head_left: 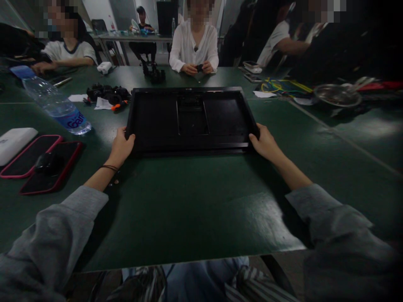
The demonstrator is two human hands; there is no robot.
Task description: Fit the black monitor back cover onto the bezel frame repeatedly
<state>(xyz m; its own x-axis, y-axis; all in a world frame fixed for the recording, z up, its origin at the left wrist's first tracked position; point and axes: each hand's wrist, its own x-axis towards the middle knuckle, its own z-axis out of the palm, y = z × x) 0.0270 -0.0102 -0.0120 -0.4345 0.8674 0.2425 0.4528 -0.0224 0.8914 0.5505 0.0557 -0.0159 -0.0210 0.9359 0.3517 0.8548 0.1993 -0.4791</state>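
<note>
A black monitor back shell (192, 119) lies flat on the green table (195, 209) in front of me, inner side up, with a square recess in its middle. My left hand (122, 144) grips its near left corner, fingers curled over the edge. On the opposite side, my right hand (263, 141) holds the near right corner the same way. Both sleeves are grey.
A water bottle (56, 105) lies at the left, near two red-edged phones (40, 163) and a white box (14, 142). Black parts (108, 94) sit behind the shell. A metal bowl (338, 95) and yellow cables (280, 86) are at the right. People sit across the table.
</note>
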